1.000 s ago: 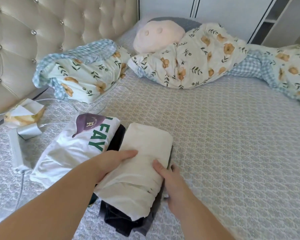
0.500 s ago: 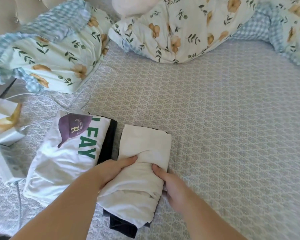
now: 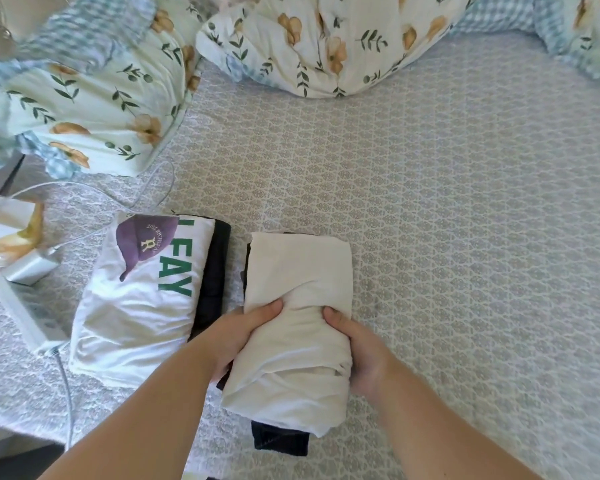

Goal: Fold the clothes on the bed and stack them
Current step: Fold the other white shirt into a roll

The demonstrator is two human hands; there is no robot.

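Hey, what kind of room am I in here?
Most likely a bedroom. You're working on a bed with a patterned mattress cover, a flowered duvet is bunched at its far side, and both hands grip a folded cream garment beside a folded white T-shirt.

Two bare forearms — no sleeves, rings or watch — and bare hands point(image 3: 305, 344).

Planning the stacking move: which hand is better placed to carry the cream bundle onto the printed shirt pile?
Left, probably. The left hand grips the cream bundle on the side facing the printed shirt; the right hand holds the far side.
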